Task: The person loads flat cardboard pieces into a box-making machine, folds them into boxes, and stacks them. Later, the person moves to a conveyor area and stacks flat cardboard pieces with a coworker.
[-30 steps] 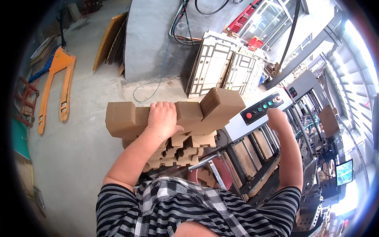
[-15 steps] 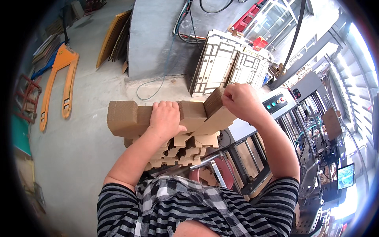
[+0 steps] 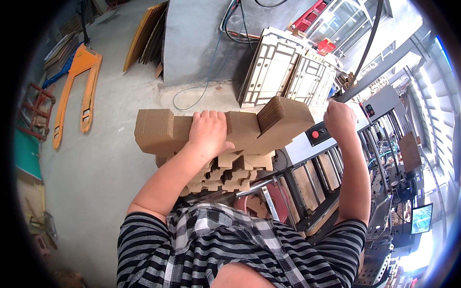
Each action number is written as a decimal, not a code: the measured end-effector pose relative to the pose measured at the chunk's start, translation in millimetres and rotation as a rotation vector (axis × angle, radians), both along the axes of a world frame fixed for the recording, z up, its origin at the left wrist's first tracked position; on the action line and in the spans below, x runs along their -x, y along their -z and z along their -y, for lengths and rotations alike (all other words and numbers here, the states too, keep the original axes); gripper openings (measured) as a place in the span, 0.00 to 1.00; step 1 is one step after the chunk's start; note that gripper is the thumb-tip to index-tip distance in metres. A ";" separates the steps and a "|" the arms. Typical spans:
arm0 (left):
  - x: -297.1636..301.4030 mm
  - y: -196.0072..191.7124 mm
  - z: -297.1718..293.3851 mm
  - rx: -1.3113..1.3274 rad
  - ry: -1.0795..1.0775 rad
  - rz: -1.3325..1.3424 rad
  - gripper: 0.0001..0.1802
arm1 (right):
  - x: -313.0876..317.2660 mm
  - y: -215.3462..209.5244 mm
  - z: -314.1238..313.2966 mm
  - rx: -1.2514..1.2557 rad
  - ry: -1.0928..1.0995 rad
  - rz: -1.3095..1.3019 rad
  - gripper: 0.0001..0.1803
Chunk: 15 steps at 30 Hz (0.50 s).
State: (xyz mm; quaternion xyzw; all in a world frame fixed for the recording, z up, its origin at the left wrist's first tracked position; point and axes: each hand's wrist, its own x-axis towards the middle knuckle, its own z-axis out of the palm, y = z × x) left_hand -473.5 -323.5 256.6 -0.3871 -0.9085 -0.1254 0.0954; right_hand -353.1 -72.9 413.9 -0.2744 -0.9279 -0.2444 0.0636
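Observation:
My left hand point(image 3: 207, 133) presses down on top of a thick stack of brown die-cut cardboard blanks point(image 3: 158, 130), fingers curled over its far edge. The right end of the stack point(image 3: 283, 122) tilts upward. My right hand point(image 3: 339, 120) is closed in a loose fist, raised just right of the stack and apart from it, above the grey control panel point(image 3: 321, 137) with a red button and other buttons. It holds nothing that I can see. More notched cardboard blanks point(image 3: 230, 173) lie under the stack.
A grey machine with metal rails point(image 3: 307, 187) runs to my lower right. White lattice panels point(image 3: 283, 67) lean at the back. An orange pallet jack point(image 3: 77, 91) stands on the concrete floor at left. Boards lean against a grey wall point(image 3: 144, 33). A small screen point(image 3: 421, 218) glows far right.
My right hand went from the control panel to the right end of the stack, then lifted off to the right. The left hand stayed on the stack.

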 end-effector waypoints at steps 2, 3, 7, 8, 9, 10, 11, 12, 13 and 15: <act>-0.3 0.2 -0.7 0.002 0.006 0.002 0.38 | -6.3 1.6 -3.7 -0.035 0.057 0.050 0.12; -0.6 1.2 -1.7 0.001 0.010 0.003 0.38 | -9.5 2.9 -3.0 -0.052 0.087 0.075 0.15; -1.3 3.0 3.2 0.004 -0.002 0.000 0.39 | -15.6 8.1 55.6 0.327 -0.529 -0.301 0.22; -1.9 3.7 4.1 -0.008 -0.004 0.005 0.38 | -14.5 10.9 75.7 0.418 -0.696 -0.307 0.23; -2.5 3.6 3.7 -0.022 0.002 0.008 0.37 | -11.2 15.7 94.2 0.451 -0.784 -0.248 0.26; -1.8 2.4 3.5 -0.034 0.009 0.005 0.36 | -5.1 21.9 112.6 0.482 -0.871 -0.195 0.28; -3.0 0.8 3.5 -0.086 0.030 0.022 0.34 | -0.4 31.6 123.6 0.521 -0.844 -0.112 0.31; -4.0 -3.0 1.6 -0.147 0.082 0.026 0.31 | 12.6 39.6 131.1 0.433 -0.796 0.033 0.31; -3.9 -10.4 -2.9 -0.083 0.087 0.073 0.29 | 22.3 53.8 132.6 0.376 -0.834 0.010 0.31; 1.1 -3.7 0.1 -0.085 0.110 -0.072 0.23 | 54.6 75.0 136.7 0.305 -0.731 0.205 0.23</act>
